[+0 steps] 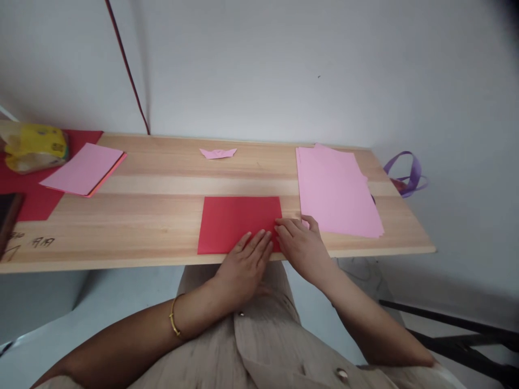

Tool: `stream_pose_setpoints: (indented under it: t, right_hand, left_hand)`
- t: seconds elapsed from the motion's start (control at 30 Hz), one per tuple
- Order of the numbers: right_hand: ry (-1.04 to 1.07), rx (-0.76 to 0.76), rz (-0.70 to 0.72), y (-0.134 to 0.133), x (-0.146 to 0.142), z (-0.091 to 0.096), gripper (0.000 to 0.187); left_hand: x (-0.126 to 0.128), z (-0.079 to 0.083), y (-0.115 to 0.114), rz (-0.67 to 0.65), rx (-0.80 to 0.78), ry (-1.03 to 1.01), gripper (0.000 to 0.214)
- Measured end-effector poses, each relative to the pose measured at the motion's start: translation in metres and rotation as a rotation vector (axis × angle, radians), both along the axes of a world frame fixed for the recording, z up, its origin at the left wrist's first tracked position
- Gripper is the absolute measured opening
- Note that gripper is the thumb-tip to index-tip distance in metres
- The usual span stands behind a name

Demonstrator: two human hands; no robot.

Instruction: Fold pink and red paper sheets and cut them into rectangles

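A red sheet of paper (231, 221), a rectangle with its long side facing me, lies flat at the front edge of the wooden table. My left hand (245, 265) rests on its lower right part, palm down with the fingers stretched out. At the sheet's right edge is my right hand (300, 243), fingers slightly bent with their tips touching the paper and the thumb apart. Whether the right fingers pinch the edge is hard to see. Just beyond the right hand lies a stack of pink paper (336, 189).
A small folded pink paper boat (219, 153) sits near the wall. On the left are a pile of coloured sheets (85, 167), a yellow plastic package (40, 146) and a dark-framed object (8, 216). Purple ribbon (413, 173) hangs at the table's right end.
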State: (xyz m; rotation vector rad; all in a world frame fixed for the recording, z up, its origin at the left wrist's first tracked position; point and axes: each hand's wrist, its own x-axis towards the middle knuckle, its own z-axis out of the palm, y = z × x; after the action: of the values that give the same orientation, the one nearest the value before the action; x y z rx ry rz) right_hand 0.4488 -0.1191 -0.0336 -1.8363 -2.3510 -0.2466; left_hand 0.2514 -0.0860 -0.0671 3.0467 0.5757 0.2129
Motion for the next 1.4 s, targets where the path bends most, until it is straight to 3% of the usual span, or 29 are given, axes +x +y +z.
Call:
stream_pose_setpoints:
  t: [0.23,0.37,0.47,0.6,0.67,0.8,0.97,1.2,1.27,1.4]
  right_hand:
    - [0.031,0.016,0.014,0.000,0.005,0.000,0.016]
    - [0.050,-0.014,-0.009,0.000,0.003,0.004,0.020]
    - [0.083,-0.010,-0.040,-0.002,-0.028,0.007,0.027]
    - [0.167,-0.110,0.179,-0.008,-0.088,-0.007,0.055]
    - [0.170,-0.141,0.222,-0.014,-0.100,-0.019,0.065]
    - [0.138,-0.105,0.111,-0.034,-0.070,-0.037,0.063]
    - [0.065,-0.065,-0.112,-0.066,-0.016,-0.033,0.059]
    - [0.079,-0.020,-0.204,-0.068,-0.017,-0.016,0.056]
    - [0.123,0.012,-0.167,-0.062,-0.023,-0.019,0.053]
    - [0.278,0.097,0.037,-0.052,-0.025,-0.028,0.028]
  left_hand:
    - [-0.078,0.001,0.010,0.137,0.046,-0.024,0.073]
    - [-0.095,0.004,0.003,0.170,0.076,-0.045,0.061]
    - [-0.091,0.005,-0.001,0.195,0.102,-0.032,0.056]
    - [-0.088,0.004,-0.001,0.206,0.107,-0.053,0.050]
    - [-0.089,0.002,0.000,0.211,0.097,-0.075,0.050]
    - [-0.091,-0.003,0.002,0.224,0.073,-0.106,0.051]
    - [-0.095,-0.003,0.003,0.214,0.077,-0.141,0.051]
    - [-0.101,-0.003,-0.002,0.239,0.112,-0.169,0.045]
    - [-0.104,-0.005,-0.004,0.263,0.097,-0.196,0.039]
    - [-0.116,-0.003,-0.005,0.296,0.076,-0.284,0.028]
